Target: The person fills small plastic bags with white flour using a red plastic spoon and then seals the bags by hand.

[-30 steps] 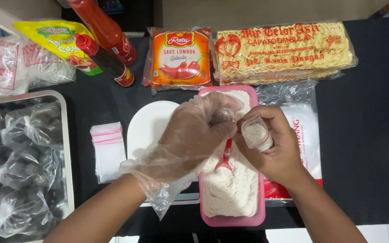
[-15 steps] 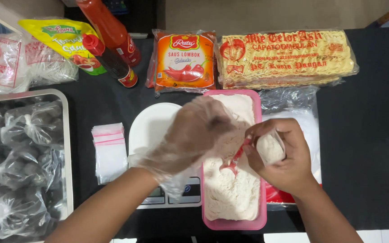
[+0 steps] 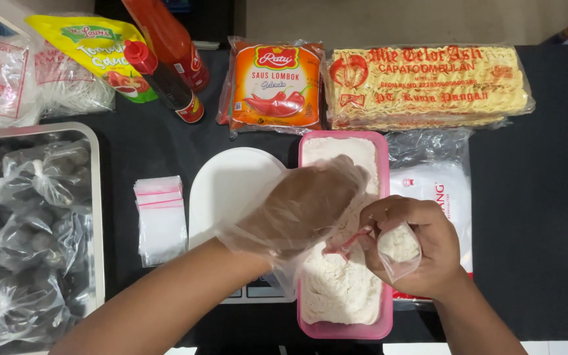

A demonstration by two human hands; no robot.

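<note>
Left edge: a metal tray (image 3: 98, 197) of knotted clear bags runs out of view, its right rim near a stack of small zip bags (image 3: 160, 220). A strip of bare black desk (image 3: 534, 197) lies between that stack and the white plate (image 3: 228, 187). The left hand (image 3: 300, 207), in a loose clear plastic glove, hovers over the pink tub (image 3: 384, 197) of white flour; its fingers are curled together on a pink spoon (image 3: 346, 242), which lies slanted, bowl end up and to the right. The tub's long axis runs away from the person, its far end touching the packets behind. The right hand (image 3: 415, 246), just beside the tub's right rim, pinches a small clear bag (image 3: 399, 248) partly filled with flour, mouth toward the spoon. Right of it, broad open desk remains to the edge.
</note>
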